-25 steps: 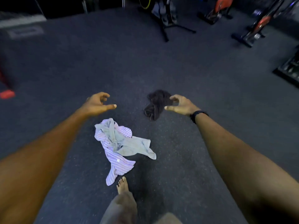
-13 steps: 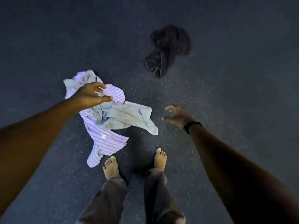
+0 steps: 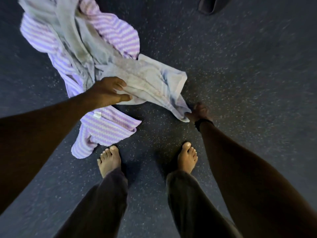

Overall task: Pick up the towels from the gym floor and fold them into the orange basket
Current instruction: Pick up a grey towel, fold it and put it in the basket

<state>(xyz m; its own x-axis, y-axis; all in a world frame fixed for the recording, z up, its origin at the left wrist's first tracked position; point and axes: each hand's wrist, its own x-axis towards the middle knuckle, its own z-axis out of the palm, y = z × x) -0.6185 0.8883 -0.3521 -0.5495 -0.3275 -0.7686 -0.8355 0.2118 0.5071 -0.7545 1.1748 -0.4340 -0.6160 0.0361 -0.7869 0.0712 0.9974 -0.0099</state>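
Observation:
A pale grey towel (image 3: pixel 147 78) lies crumpled over a purple-and-white striped towel (image 3: pixel 109 129) on the dark gym floor, just ahead of my bare feet. My left hand (image 3: pixel 109 92) reaches over the grey towel's near edge, its thumb and fingers closing on a fold of it. My right hand (image 3: pixel 199 112) pinches the grey towel's right corner low at the floor. A dark towel (image 3: pixel 208 5) shows partly at the top edge. The orange basket is out of view.
My two bare feet (image 3: pixel 109 160) stand on the speckled dark rubber floor (image 3: pixel 248 74) just behind the striped towel. Floor stretches to the right and behind the towels.
I have bent down close over the towels. My left hand dropped from the striped towel onto the grey one. My right hand moved left and took hold of the grey towel's corner.

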